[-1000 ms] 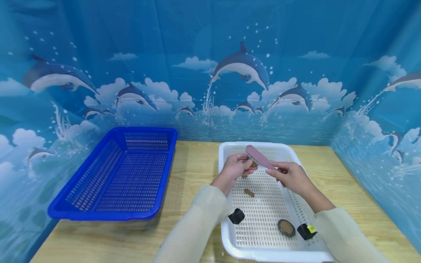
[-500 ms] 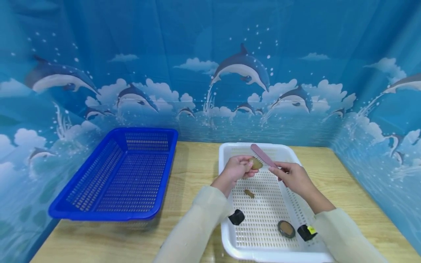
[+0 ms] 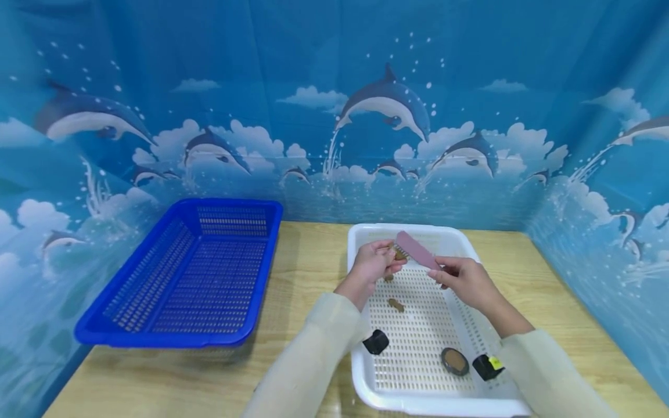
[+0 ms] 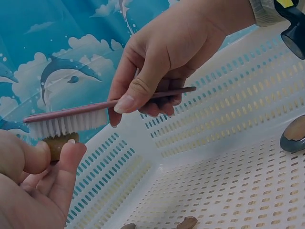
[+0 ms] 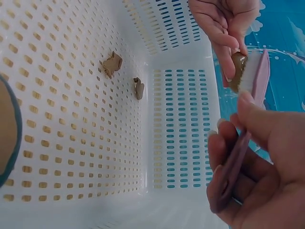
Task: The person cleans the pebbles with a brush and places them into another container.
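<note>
My left hand (image 3: 368, 268) pinches a small brown stone (image 5: 237, 71) between thumb and fingertips above the far part of the white basket (image 3: 444, 405). The stone looks glossy in the right wrist view. My right hand (image 3: 465, 281) grips the handle of a pink brush (image 4: 71, 113) with white bristles. The bristles touch the stone in the left wrist view. On the basket floor lie an irregular brown piece (image 3: 396, 305) and a smaller one (image 5: 139, 89) near the wall. A round brown disc with a dark rim (image 3: 455, 361) lies nearer to me.
A blue basket (image 3: 157, 338) stands at the left on the wooden table (image 3: 298, 273). Behind the table hangs a curtain (image 3: 313, 191) printed with dolphins. Black wrist cameras (image 3: 376, 342) sit by both sleeves.
The brush lifted off the stone half a second ago, showing its flat face, and is now back against it. The left hand has turned the stone slightly.
</note>
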Motion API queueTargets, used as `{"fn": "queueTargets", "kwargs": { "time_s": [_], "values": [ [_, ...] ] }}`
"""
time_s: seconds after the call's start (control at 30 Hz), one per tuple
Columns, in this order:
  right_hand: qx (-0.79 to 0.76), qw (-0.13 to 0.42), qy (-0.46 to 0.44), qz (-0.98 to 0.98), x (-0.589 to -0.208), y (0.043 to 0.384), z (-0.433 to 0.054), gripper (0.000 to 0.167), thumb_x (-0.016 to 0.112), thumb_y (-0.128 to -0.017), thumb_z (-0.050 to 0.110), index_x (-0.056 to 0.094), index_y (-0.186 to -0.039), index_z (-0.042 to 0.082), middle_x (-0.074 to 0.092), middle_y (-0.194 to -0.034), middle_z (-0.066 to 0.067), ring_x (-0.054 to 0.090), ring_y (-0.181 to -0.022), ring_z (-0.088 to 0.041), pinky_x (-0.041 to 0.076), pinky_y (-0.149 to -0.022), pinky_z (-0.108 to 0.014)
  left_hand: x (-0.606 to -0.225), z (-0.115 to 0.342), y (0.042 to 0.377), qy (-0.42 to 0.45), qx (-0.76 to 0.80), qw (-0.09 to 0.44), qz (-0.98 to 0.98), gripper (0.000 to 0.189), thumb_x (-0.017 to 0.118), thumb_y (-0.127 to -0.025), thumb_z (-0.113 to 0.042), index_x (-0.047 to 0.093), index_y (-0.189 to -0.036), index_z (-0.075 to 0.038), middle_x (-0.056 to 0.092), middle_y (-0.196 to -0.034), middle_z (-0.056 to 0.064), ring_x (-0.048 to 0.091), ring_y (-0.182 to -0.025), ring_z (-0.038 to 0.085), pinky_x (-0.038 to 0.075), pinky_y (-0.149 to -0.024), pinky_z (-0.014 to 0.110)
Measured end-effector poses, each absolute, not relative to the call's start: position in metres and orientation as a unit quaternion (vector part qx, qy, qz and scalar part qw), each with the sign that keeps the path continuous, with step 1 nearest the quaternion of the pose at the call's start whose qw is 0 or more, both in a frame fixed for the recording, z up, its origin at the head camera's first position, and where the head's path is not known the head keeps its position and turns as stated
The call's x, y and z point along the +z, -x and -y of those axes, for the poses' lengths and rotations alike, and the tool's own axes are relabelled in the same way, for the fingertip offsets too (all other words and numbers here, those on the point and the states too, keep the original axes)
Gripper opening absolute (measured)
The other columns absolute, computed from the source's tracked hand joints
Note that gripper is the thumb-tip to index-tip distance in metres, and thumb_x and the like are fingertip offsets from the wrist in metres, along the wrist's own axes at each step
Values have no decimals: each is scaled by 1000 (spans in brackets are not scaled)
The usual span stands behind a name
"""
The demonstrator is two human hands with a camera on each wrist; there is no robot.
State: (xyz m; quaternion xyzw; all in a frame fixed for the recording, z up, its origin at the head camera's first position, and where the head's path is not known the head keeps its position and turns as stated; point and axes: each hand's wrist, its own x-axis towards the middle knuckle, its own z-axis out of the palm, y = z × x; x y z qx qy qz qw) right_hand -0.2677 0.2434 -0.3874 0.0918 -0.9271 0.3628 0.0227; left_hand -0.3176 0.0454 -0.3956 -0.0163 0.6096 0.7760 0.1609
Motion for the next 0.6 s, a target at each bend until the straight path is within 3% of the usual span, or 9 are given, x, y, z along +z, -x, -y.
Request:
{"fn": "queueTargets", "kwargs": {
  "time_s": [0.2,0.4,0.6],
  "values": [
    [368,1,-101,924,-386,268,-242,41,66,-94,28,66,-121,-2,68,-79,-7,58,-62,-21,51,-50,-32,-394,-46,317,3,761,171,-626,32,55,-95,6,64,-123,-4,73,-99,11,71,-79,15,59,-67,21],
    [366,0,-86,927,-385,267,-241,47,62,-95,41,67,-120,3,56,-63,-3,49,-52,-19,39,-41,-28,-395,-45,317,-25,742,189,-643,33,55,-98,-1,59,-130,-2,71,-108,14,72,-89,21,60,-71,23],
    [373,-2,-76,925,-385,267,-242,48,58,-97,40,65,-121,0,58,-65,-5,52,-52,-16,42,-41,-29,-396,-46,316,-41,731,194,-653,35,53,-99,-3,55,-134,1,70,-112,16,72,-86,20,59,-66,20]
  ]
}}
